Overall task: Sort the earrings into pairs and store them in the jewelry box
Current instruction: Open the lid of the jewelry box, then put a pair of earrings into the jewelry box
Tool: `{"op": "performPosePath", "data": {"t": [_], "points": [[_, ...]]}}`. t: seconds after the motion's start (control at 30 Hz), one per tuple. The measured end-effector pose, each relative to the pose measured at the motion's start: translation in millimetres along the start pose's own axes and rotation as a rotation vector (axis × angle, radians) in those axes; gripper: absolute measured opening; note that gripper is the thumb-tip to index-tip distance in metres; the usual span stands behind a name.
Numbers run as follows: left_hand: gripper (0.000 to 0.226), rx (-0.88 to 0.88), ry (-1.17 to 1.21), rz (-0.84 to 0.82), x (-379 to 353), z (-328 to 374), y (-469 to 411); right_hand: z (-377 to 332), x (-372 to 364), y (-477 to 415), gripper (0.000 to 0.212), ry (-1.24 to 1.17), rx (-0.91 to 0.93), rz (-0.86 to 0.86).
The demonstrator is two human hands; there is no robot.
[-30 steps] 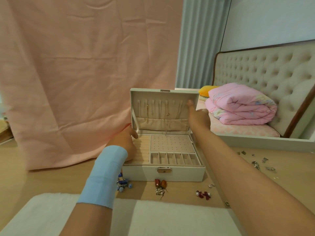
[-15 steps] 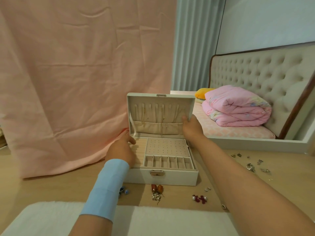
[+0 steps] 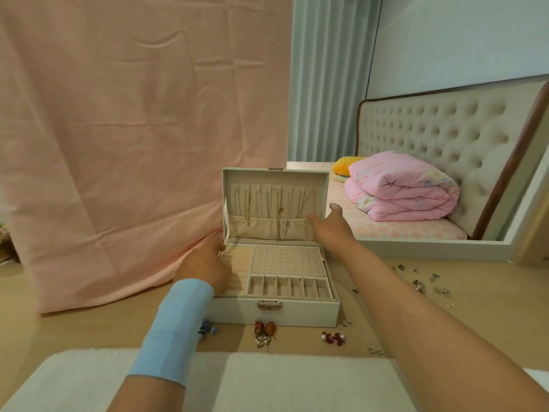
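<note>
While a white rug (image 3: 267,379) is lying nearest, wooden floor (image 3: 74,331) is spreading beyond it. Earrings are lying loose on that floor: a blue one (image 3: 206,328), a red pair (image 3: 265,328) and a red-and-pearl pair (image 3: 332,337) just before the box (image 3: 297,313), with silver ones (image 3: 421,285) well apart at the right. The box is sitting open, its lid (image 3: 276,173) standing upright. The left hand (image 3: 205,266) is resting on the box's left rim, and I cannot tell whether it is gripping. The right hand (image 3: 329,224) is reaching to the lid's right edge, fingers loose, holding nothing. Behind, a pink cloth (image 3: 133,144) is hanging down to the floor, a curtain (image 3: 326,84) is hanging beside it, and a quilt (image 3: 401,188) is lying folded on the bed (image 3: 401,230).
</note>
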State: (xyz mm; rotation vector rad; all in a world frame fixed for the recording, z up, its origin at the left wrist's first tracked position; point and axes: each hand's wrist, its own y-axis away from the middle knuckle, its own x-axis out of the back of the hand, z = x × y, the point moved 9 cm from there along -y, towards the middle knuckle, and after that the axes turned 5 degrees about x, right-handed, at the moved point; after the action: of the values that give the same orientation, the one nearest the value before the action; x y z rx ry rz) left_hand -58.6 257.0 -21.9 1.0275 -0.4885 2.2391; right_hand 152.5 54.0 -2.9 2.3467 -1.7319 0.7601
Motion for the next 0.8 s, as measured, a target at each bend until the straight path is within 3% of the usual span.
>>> {"op": "performPosePath", "data": {"t": [0.17, 0.27, 0.33, 0.4, 0.47, 0.6, 0.7, 0.8], "points": [[0.041, -0.207, -0.013, 0.066, 10, 32, 26, -11, 7, 46, 0.066, 0.152, 0.064, 0.024], [0.029, -0.311, -0.057, 0.041, 7, 40, 50, -46, 4, 87, 0.041, 0.317, 0.336, 0.004], [0.020, -0.363, -0.085, 0.036, 5, 38, 66, -69, -11, 120, 0.022, 0.339, 0.530, -0.174], [0.014, -0.388, -0.101, 0.030, 4, 33, 81, -75, -32, 152, 0.012, 0.396, 0.596, -0.433], [0.009, -0.382, -0.105, -0.015, -2, 26, 91, -72, -48, 171, 0.011, 0.511, 0.643, -0.566], [0.007, -0.331, -0.154, -0.123, -18, 12, 100, -59, -65, 187, 0.023, 0.862, 0.760, -0.606], [0.010, -0.312, -0.212, -0.172, -27, 5, 102, -53, -71, 192, 0.033, 0.955, 0.818, -0.594], [0.009, -0.301, -0.188, -0.197, -34, 0, 102, -52, -74, 190, 0.026, 0.971, 0.830, -0.559]]}}
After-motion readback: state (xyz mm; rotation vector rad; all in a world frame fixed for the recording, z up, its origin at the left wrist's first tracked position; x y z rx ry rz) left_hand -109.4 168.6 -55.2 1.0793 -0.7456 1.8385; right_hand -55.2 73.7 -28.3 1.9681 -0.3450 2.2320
